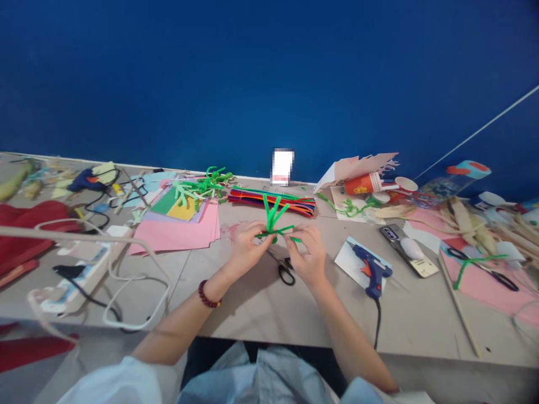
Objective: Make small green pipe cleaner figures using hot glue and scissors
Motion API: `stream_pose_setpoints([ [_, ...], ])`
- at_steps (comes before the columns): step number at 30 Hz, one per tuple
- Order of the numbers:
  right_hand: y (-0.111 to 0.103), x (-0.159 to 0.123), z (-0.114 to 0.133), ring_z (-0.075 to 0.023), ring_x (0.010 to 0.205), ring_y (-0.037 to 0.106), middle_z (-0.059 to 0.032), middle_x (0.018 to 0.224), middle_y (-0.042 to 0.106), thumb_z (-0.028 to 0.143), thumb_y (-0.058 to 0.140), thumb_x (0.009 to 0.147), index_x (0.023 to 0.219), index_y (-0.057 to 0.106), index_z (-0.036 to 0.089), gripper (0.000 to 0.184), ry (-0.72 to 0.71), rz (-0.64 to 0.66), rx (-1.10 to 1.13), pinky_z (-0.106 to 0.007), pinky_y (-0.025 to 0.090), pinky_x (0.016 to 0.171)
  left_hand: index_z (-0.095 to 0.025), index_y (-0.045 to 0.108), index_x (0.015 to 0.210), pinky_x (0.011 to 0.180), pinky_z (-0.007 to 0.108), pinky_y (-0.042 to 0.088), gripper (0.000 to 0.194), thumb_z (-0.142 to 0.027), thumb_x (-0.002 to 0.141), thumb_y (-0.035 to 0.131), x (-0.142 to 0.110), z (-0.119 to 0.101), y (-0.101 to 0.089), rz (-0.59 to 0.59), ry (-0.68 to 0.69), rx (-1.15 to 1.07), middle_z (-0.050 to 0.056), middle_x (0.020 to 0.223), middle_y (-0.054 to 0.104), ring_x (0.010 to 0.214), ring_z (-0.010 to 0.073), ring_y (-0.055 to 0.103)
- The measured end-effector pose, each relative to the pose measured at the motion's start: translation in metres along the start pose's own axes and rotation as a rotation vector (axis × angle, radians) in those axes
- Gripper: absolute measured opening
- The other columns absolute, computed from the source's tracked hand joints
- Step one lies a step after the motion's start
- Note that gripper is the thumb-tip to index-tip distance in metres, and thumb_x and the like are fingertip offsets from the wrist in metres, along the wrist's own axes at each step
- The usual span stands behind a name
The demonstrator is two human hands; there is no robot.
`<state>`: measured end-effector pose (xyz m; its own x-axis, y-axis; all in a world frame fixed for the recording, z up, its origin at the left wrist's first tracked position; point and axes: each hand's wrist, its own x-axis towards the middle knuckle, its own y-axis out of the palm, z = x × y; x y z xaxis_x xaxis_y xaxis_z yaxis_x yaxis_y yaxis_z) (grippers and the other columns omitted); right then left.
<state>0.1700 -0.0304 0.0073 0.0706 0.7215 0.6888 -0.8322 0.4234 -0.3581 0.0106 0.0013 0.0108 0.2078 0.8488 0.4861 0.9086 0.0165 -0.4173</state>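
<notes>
A long pale work table [252, 314] fills the lower frame, crowded with craft supplies. Left of centre lies a stack of pink paper [177, 235], and a bundle of multicoloured pipe cleaners [272, 201] sits at top centre. Right of centre, a blue hot glue gun [370, 268] rests on a photo card. At centre, the left hand [248, 249] and right hand [305, 253] pinch a twisted green pipe-cleaner shape [273, 221] between curled fingers, just above black-handled scissors [284, 270]. A dark red bead bracelet [207, 294] circles the left wrist.
</notes>
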Motion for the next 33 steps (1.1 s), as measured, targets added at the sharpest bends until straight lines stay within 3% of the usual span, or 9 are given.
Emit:
stream_pose_setpoints([
  [8,0.002,0.001,0.002,-0.02,0.081,0.06,-0.0047,0.079,0.063,0.015,0.058,0.079,0.077,0.062,0.021,0.007,0.04,-0.056,0.1,-0.039,0.047,0.077,-0.015,0.069,0.084,0.081,0.03,0.049,0.024,-0.031,0.066,0.071,0.0,0.007,0.008,0.022,-0.317,-0.36,0.007,0.09,0.071,0.087,0.0204,0.064],
  [12,0.004,0.0,0.005,-0.0189,0.079,0.059,-0.0041,0.077,0.062,0.016,0.059,0.079,0.075,0.061,0.021,0.007,0.104,-0.057,0.132,-0.037,0.047,0.075,-0.015,0.07,0.079,0.073,0.029,0.05,0.025,-0.033,0.063,0.073,-0.002,0.012,0.012,0.0,-0.422,-0.452,0.006,0.082,0.071,0.078,0.0196,0.064],
  [15,0.004,-0.001,0.005,-0.0188,0.079,0.059,-0.0037,0.076,0.062,0.018,0.059,0.079,0.073,0.061,0.021,0.008,0.138,-0.034,0.146,-0.036,0.047,0.075,-0.014,0.069,0.076,0.069,0.027,0.05,0.024,-0.034,0.063,0.072,-0.002,0.012,0.012,-0.04,-0.463,-0.506,0.006,0.078,0.071,0.073,0.0177,0.064],
  [21,0.005,-0.001,0.004,-0.0185,0.078,0.059,-0.0033,0.075,0.062,0.02,0.059,0.08,0.072,0.061,0.021,0.009,0.194,-0.027,0.171,-0.036,0.046,0.075,-0.013,0.067,0.077,0.062,0.024,0.048,0.024,-0.03,0.062,0.074,-0.002,0.008,0.011,-0.009,-0.563,-0.627,0.003,0.07,0.068,0.062,0.0133,0.061],
  [33,0.008,-0.004,0.006,-0.0182,0.077,0.059,-0.0033,0.075,0.063,0.019,0.058,0.081,0.074,0.061,0.021,0.008,0.189,-0.057,0.129,-0.035,0.047,0.074,-0.013,0.063,0.073,0.057,0.023,0.047,0.021,-0.029,0.061,0.072,0.0,0.004,0.01,0.003,-0.574,-0.599,0.003,0.066,0.065,0.059,0.0132,0.06],
])
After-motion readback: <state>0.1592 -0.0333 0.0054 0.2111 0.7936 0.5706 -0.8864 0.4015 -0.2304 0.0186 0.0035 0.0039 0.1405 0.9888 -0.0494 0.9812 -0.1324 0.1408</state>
